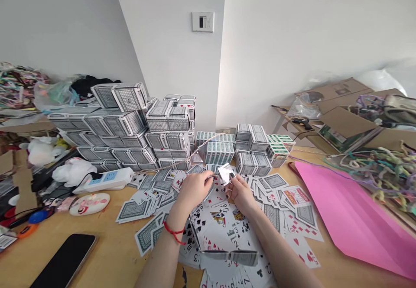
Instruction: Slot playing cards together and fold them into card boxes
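My right hand (241,194) pinches a small white card (226,174) with dark print between thumb and fingers. Beside it, on the left, my left hand (196,189) has its fingers drawn together near that card's edge; what is between them, if anything, is hidden. Loose playing cards (270,181) lie face up and face down beneath both hands and to either side. Between my forearms is a piece built of joined cards (243,257), with a raised folded edge toward me and card faces behind it.
Stacked blocks of folded cards (130,123) stand at the back left, with lower stacks (253,162) at the back right. A phone (63,262) and a white power strip (108,179) lie left. Pink paper (351,218), tangled cords (383,177) and a cardboard box (354,125) are right.
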